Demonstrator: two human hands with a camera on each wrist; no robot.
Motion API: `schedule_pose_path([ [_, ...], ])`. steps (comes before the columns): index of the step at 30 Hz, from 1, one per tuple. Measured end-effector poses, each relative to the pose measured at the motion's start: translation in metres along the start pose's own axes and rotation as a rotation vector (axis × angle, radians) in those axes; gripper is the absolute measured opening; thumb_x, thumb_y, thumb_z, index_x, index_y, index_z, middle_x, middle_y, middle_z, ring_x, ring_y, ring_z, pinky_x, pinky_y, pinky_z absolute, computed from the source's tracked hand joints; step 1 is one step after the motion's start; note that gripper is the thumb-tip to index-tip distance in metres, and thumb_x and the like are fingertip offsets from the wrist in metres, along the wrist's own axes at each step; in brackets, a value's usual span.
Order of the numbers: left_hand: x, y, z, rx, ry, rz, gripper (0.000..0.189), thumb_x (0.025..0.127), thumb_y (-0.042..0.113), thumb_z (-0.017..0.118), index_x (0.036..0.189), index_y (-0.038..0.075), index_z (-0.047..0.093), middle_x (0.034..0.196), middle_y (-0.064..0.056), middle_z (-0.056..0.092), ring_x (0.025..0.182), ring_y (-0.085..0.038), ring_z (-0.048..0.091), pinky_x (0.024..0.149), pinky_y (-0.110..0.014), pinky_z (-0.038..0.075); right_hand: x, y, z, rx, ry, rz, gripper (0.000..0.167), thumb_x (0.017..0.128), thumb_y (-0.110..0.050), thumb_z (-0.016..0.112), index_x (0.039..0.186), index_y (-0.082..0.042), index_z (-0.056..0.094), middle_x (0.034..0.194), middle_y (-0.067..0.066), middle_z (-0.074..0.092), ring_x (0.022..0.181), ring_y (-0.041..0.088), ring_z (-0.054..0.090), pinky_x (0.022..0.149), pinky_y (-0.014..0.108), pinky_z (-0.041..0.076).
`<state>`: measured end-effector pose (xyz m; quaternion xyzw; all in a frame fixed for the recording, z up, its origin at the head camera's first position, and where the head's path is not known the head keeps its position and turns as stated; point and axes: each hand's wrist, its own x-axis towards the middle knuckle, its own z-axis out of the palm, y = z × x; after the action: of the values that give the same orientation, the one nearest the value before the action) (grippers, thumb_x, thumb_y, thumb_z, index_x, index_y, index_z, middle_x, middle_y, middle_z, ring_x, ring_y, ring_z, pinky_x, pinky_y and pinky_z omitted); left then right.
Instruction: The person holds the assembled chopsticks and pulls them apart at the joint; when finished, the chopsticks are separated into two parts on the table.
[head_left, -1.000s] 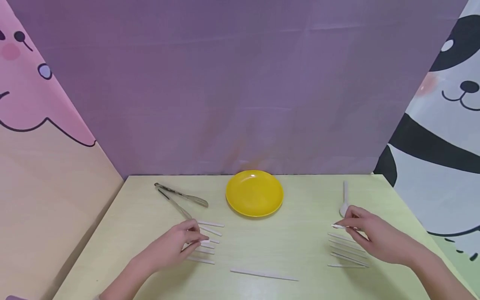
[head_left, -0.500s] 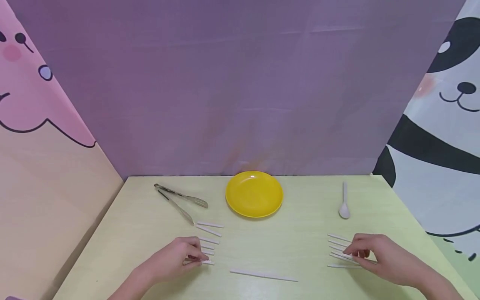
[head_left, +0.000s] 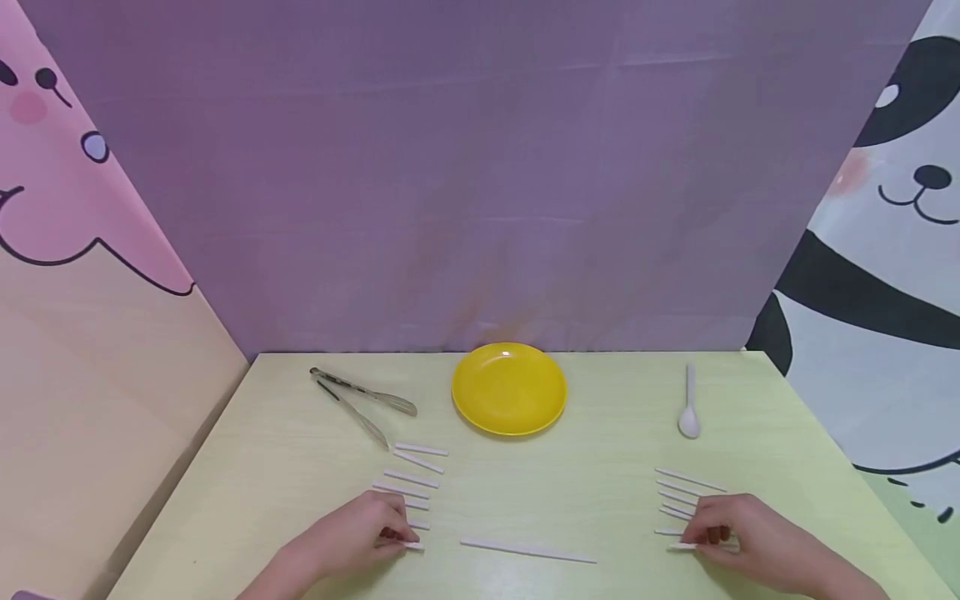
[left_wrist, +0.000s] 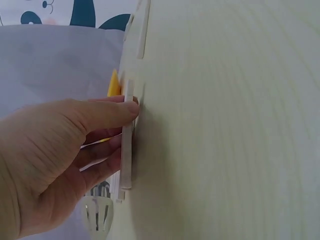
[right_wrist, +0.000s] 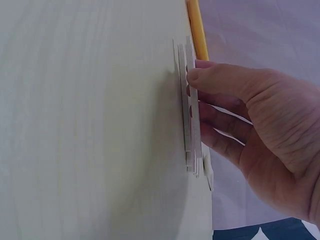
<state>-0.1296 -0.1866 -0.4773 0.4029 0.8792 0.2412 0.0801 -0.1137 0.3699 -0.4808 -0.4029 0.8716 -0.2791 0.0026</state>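
Observation:
My left hand [head_left: 356, 533] pinches a short white stick [left_wrist: 127, 150] between thumb and fingertips, low over the table at the near end of the left row of white sticks [head_left: 411, 479]. On the other side, my right hand [head_left: 738, 533] pinches a similar white stick [right_wrist: 195, 125] at the near end of the right row of sticks [head_left: 690, 479]. Part of each row is hidden by the hand. Between the hands, a longer white stick [head_left: 528, 550] lies crosswise on the table; a faint join shows near its middle.
A yellow plate [head_left: 508, 387] stands at the back centre of the pale table [head_left: 570, 483]. Metal tongs [head_left: 360, 392] lie spread at the back left, their tip near the left row. A pale spoon [head_left: 688, 421] lies at the back right. A purple curtain [head_left: 510, 183] rises behind.
Both hands have moved toward the table's near side with a stick in each, passing along the rows. The right hand has come away from the spoon, which now shows whole.

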Motion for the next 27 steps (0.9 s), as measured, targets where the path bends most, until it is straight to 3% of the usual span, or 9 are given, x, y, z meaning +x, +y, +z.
schedule_pose_path([
  [6, 0.003, -0.003, 0.005, 0.037, 0.051, 0.019, 0.012, 0.095, 0.01, 0.08, 0.102, 0.018, 0.086, 0.089, 0.014, 0.066, 0.085, 0.009, 0.057, 0.074, -0.013, 0.052, 0.001, 0.001, 0.002, -0.049, -0.007, 0.032, 0.029, 0.083, 0.0, 0.086, 0.094, -0.026, 0.079, 0.09, -0.02, 0.067, 0.079, -0.01, 0.053, 0.064, 0.013, 0.045],
  [13, 0.008, -0.006, 0.009, 0.126, 0.154, 0.033, 0.009, 0.093, 0.01, 0.082, 0.1, 0.015, 0.086, 0.087, 0.011, 0.065, 0.08, 0.008, 0.052, 0.068, -0.009, 0.047, 0.005, 0.002, 0.003, -0.126, 0.036, 0.064, 0.029, 0.079, -0.002, 0.089, 0.09, -0.026, 0.078, 0.088, -0.022, 0.066, 0.077, -0.011, 0.052, 0.064, 0.012, 0.044],
  [21, 0.014, -0.004, 0.009, 0.14, 0.179, 0.019, 0.01, 0.092, 0.009, 0.083, 0.098, 0.016, 0.085, 0.09, 0.011, 0.068, 0.086, 0.003, 0.059, 0.077, -0.014, 0.054, 0.014, -0.004, 0.001, -0.085, 0.063, 0.079, 0.029, 0.082, -0.004, 0.088, 0.092, -0.027, 0.073, 0.087, -0.023, 0.064, 0.076, -0.012, 0.051, 0.061, 0.016, 0.046],
  [27, 0.028, 0.007, 0.006, 0.147, 0.168, 0.039, 0.008, 0.093, 0.012, 0.081, 0.099, 0.018, 0.084, 0.094, 0.011, 0.07, 0.089, 0.0, 0.061, 0.081, -0.018, 0.055, 0.034, -0.012, -0.002, -0.056, 0.044, 0.092, 0.022, 0.091, -0.008, 0.083, 0.095, -0.028, 0.073, 0.087, -0.023, 0.064, 0.077, -0.011, 0.052, 0.062, 0.019, 0.049],
])
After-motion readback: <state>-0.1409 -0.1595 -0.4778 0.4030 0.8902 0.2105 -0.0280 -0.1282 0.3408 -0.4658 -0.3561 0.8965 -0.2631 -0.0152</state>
